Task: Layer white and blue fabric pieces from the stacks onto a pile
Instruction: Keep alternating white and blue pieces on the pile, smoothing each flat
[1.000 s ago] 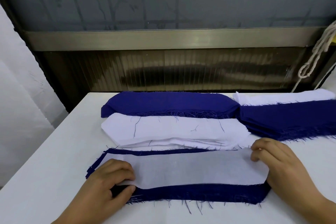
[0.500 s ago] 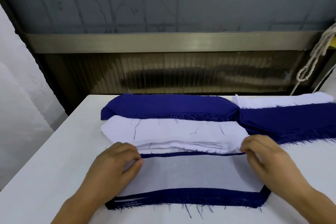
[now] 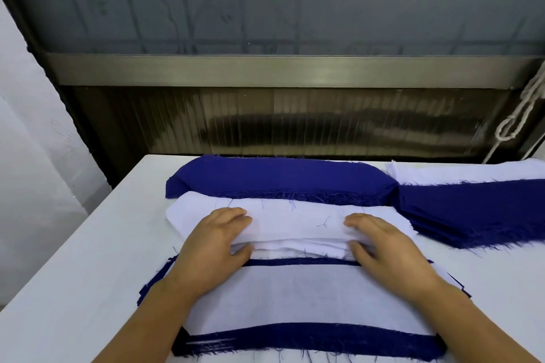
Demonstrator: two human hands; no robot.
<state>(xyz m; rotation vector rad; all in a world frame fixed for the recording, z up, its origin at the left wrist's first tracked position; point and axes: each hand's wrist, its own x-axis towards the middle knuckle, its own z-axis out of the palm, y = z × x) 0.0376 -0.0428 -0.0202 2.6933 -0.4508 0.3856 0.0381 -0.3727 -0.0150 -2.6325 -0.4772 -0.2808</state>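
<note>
A pile [image 3: 295,300] lies at the table's near edge, with a sheer white piece on top and blue fabric showing round it. Just behind it sits a stack of white pieces [image 3: 295,219], and behind that a stack of blue pieces [image 3: 280,177]. Both hands are on the white stack. My left hand [image 3: 212,247] has its fingers on the top layer and its thumb at the front edge, pinching the top white piece. My right hand [image 3: 389,247] holds the same piece the same way near its right end.
More blue fabric [image 3: 472,212] lies at the right, with white fabric [image 3: 457,171] behind it. The white table [image 3: 73,274] ends at a dark wall with a metal rail. A knotted rope [image 3: 519,115] hangs at the far right.
Both hands left the white piece on the near pile and moved away from me onto the white stack, where they now pinch its top layer.
</note>
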